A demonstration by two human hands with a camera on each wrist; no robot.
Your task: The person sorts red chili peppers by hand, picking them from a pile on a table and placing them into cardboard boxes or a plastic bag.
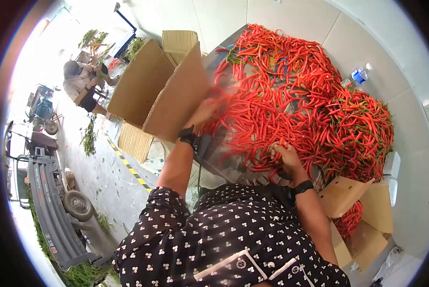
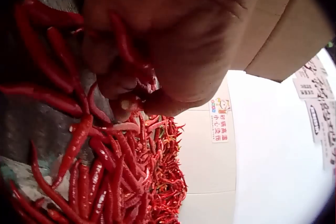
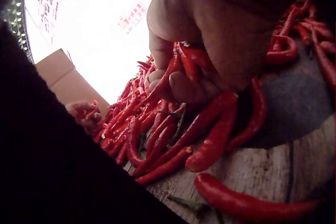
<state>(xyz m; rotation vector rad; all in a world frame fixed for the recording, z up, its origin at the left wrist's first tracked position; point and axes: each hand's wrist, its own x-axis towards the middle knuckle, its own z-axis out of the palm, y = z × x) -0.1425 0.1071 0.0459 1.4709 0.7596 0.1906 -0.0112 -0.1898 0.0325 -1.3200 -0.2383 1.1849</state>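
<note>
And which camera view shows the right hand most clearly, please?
The right wrist view: the right hand is large there, fingers curled round red peppers. The head view shows it smaller, from above; the left wrist view does not show it.

Both arms extend forward from the torso (image 1: pixel 233 229), elbows apart. The left forearm (image 1: pixel 175 170), bare, slants up and inward, and the left hand (image 1: pixel 206 111) is the farther forward of the two, partly blurred in the head view; close up, its fingers (image 2: pixel 113 83) are bent inward in a closed grip beneath the hand. The right forearm (image 1: pixel 315 217), also bare, angles inward, leaving the right hand (image 1: pixel 286 155) nearer the waist. That hand is folded, fingertips (image 3: pixel 184 86) tucked under and gripping, nails showing. The hands are well apart, neither crossing the other, and the right sits lower in the head view.
</note>
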